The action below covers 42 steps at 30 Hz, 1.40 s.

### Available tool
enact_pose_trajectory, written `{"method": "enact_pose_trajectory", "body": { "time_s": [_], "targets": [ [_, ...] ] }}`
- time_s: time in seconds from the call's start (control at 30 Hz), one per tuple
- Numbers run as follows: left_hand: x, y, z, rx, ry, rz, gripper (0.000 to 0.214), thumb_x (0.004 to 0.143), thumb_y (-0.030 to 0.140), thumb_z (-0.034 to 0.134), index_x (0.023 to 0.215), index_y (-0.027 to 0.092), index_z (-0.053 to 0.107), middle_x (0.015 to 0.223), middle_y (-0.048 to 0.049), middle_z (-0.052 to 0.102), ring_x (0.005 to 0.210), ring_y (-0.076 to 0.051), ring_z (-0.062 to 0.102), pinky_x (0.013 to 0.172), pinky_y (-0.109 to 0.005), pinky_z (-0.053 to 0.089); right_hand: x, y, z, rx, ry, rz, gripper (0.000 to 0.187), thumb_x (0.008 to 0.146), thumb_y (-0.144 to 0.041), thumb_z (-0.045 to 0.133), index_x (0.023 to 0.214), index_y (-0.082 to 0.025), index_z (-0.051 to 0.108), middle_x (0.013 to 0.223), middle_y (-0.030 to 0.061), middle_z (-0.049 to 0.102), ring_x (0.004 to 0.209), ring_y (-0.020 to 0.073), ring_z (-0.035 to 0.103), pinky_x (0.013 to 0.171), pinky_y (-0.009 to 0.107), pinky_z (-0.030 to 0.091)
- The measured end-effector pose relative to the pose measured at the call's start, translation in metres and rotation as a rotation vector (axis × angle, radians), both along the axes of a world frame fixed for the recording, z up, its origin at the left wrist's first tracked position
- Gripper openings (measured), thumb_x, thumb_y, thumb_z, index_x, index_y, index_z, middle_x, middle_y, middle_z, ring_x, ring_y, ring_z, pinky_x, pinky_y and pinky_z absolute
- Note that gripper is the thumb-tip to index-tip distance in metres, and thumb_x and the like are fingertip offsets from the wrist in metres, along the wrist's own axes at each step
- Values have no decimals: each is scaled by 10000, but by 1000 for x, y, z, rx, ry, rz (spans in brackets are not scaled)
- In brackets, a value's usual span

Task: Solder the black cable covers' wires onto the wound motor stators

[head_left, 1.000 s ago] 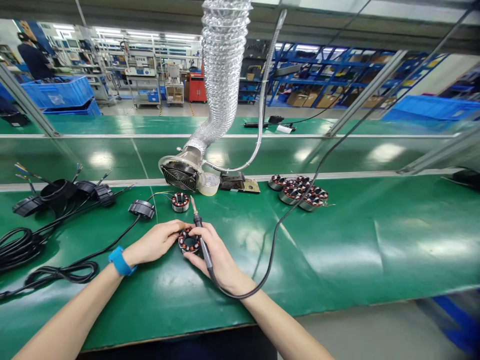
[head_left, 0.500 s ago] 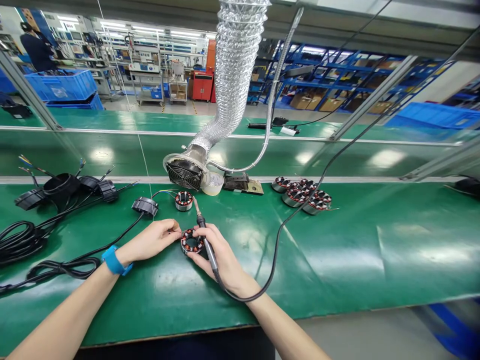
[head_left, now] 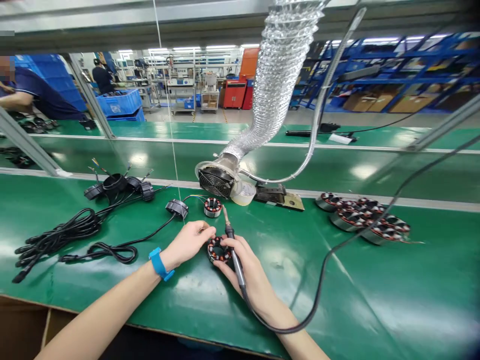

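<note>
The stator [head_left: 218, 250] sits at the near middle of the bench [head_left: 375, 295], between the two hands. The right hand [head_left: 249, 267] is curled around the iron [head_left: 238, 270], its thumb and forefinger also at the stator's right side; the iron's tip points up and away, just beside the second stator [head_left: 212, 208]. The left hand [head_left: 189, 245] has its thumb and fingers drawn together at the stator's left edge; whether they pinch a wire there, I cannot tell. The iron's cord [head_left: 321, 280] loops over the right forearm and crosses in front of the pile of stators [head_left: 348, 215] at the right. Behind the second stator, the fan [head_left: 215, 181] hangs low on the duct [head_left: 281, 75], with the tape [head_left: 244, 194] and the block [head_left: 279, 197] to its right. Thin wires run between the second stator and the cap [head_left: 177, 209], in front of which a string [head_left: 173, 150] hangs. Bundled cables [head_left: 63, 232] lie further left, near more caps [head_left: 115, 184]. Beyond the rail, a co-worker [head_left: 45, 92] leans over the far left.
</note>
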<state>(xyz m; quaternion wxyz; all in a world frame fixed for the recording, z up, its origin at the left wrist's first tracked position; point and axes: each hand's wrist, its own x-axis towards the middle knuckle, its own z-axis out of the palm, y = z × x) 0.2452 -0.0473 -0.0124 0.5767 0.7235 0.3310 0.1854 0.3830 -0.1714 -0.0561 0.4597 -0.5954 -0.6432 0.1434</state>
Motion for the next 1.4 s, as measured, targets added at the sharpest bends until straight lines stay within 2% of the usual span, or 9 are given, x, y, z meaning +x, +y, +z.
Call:
{"method": "enact_pose_trajectory", "body": {
  "time_s": [0.17, 0.27, 0.43, 0.57, 0.73, 0.97, 1.1, 1.23, 1.4],
  "targets": [
    [-41, -3, 25, -122, -25, -18, 392, 872, 487, 540, 804, 124, 670, 1040, -69, 574, 551, -56, 378, 527, -241, 332, 2, -2, -5, 33, -53, -26, 344, 898, -227, 611, 1215, -258, 479, 1223, 89, 540, 1106, 220, 603, 930, 343, 515],
    [-68, 10, 30, -111, -81, 48, 435, 906, 503, 486, 769, 128, 660, 866, -66, 625, 522, -72, 400, 524, -243, 356, 2, -3, -7, 50, -66, -38, 326, 910, -228, 587, 1216, -256, 478, 1214, 92, 546, 1089, 222, 614, 914, 342, 524],
    [-94, 72, 42, 579, 298, 323, 489, 960, 515, 352, 838, 167, 673, 492, 25, 491, 492, -136, 471, 525, -246, 377, 1, 1, -7, 54, -71, -39, 315, 914, -228, 582, 1210, -255, 479, 1218, 96, 541, 1062, 220, 632, 885, 332, 545],
    [-79, 134, 54, 1093, 830, 191, 405, 978, 356, 377, 870, 148, 707, 878, -105, 704, 850, -232, 660, 742, -303, 475, 1, 2, -7, 52, -103, -34, 301, 919, -239, 584, 1201, -249, 479, 1219, 106, 536, 1070, 224, 629, 884, 340, 549],
    [-40, 178, 44, 1099, 1023, 46, 192, 887, 262, 616, 950, 96, 691, 1047, -140, 688, 980, -255, 655, 860, -391, 511, 3, 0, -11, 76, -155, -36, 307, 931, -257, 571, 1222, -248, 471, 1247, 114, 522, 1091, 224, 620, 902, 349, 548],
    [-26, 187, 30, 1076, 1113, 14, 274, 917, 363, 597, 1038, 123, 652, 1074, -89, 679, 991, -219, 645, 899, -442, 511, 4, -1, -12, 91, -214, -31, 292, 946, -257, 543, 1228, -236, 468, 1245, 127, 525, 1070, 222, 630, 877, 345, 561],
    [-56, 183, 65, 1095, 1109, 124, 273, 913, 356, 541, 980, 154, 713, 1036, -136, 728, 990, -264, 668, 827, -345, 491, 3, -3, -10, 106, -239, -31, 277, 962, -246, 505, 1235, -231, 465, 1242, 136, 524, 1046, 221, 637, 856, 348, 564],
    [-116, 169, 131, 1133, 1095, 318, 394, 955, 392, 359, 1085, 229, 694, 1031, -61, 751, 963, -236, 671, 727, -275, 460, 2, -5, -10, 81, -265, -26, 283, 968, -233, 482, 1251, -234, 467, 1253, 141, 521, 1044, 228, 632, 819, 345, 567],
    [-195, 139, 201, 1345, 1108, 835, 516, 887, 538, 410, 1112, 174, 699, 930, -87, 742, 857, -254, 640, 651, -271, 385, 1, -3, -8, 69, -218, -35, 277, 965, -230, 477, 1242, -241, 477, 1253, 130, 527, 1045, 226, 632, 824, 336, 563]
  ]
}}
